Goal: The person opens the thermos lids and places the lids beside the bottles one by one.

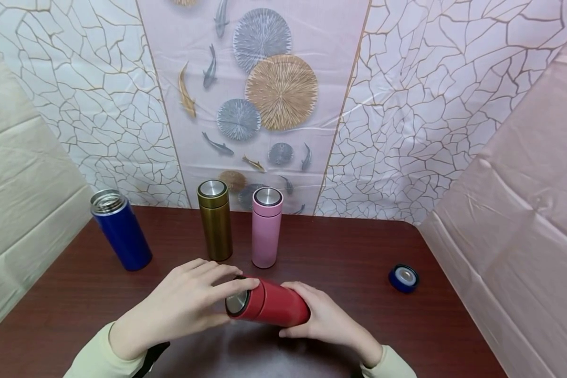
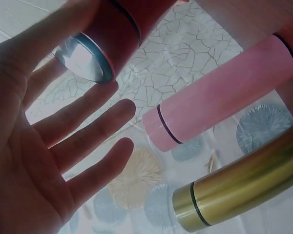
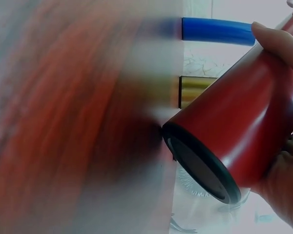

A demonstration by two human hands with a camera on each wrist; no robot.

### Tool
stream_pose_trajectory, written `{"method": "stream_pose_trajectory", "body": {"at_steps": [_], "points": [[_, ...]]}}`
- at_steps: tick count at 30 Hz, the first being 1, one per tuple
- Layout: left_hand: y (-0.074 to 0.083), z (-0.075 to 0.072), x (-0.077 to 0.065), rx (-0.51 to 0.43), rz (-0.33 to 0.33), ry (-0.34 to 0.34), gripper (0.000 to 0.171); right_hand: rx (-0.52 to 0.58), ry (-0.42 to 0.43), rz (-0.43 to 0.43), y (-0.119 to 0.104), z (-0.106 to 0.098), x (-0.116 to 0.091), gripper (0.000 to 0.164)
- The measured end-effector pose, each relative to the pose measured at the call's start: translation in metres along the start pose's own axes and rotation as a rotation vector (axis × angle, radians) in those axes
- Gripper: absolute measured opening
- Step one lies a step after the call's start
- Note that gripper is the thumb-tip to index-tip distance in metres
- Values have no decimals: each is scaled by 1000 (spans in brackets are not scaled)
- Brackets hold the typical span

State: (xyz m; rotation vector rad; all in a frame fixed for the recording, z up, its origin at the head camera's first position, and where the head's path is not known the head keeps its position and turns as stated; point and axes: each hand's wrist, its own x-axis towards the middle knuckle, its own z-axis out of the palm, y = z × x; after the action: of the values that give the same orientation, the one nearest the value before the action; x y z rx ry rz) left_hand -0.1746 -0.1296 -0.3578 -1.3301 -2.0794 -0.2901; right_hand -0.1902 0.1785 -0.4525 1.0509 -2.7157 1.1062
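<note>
Angling both arms inward from the lower edge, with pale sleeves (image 1: 96, 357) down to the wrists (image 1: 127, 338). Holding the left hand (image 1: 184, 296) with its back turned upward and its palm (image 2: 24, 165) toward the wrist camera. Spreading the left fingers (image 2: 95, 129) nearly straight, with clear gaps between the middle, ring and little ones. Stretching the left index finger (image 1: 231, 287) farther out than the rest, above the left thumb (image 1: 216, 319). Gripping with the right hand (image 1: 328, 317), directing it up and leftward, curving its fingers over the far side and setting the right thumb (image 1: 294, 331) opposite, on the near side.
</note>
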Motion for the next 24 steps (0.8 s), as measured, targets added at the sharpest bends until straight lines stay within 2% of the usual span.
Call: {"method": "stream_pose_trajectory", "body": {"at_steps": [3, 8, 11, 14, 18, 20, 24], "points": [[1, 2, -1, -22, -63, -11, 74, 1, -4, -8, 0, 0, 0, 74], [4, 10, 0, -40, -251, -58, 71, 3, 1, -3, -1, -1, -1, 74], [6, 12, 0, -49, -301, -76, 72, 6, 12, -1, -1, 0, -1, 75], [6, 10, 1, -122, -250, -98, 74, 6, 16, -2, -1, 0, -1, 75], [6, 5, 2, -247, -98, -154, 77, -13, -5, 9, -2, 0, 0, 75], [7, 2, 3, -273, -39, -178, 79, -22, -20, 20, -3, 1, 1, 74], [9, -4, 2, -289, -5, -208, 85, -14, -31, 33, -4, 1, 1, 75]]}}
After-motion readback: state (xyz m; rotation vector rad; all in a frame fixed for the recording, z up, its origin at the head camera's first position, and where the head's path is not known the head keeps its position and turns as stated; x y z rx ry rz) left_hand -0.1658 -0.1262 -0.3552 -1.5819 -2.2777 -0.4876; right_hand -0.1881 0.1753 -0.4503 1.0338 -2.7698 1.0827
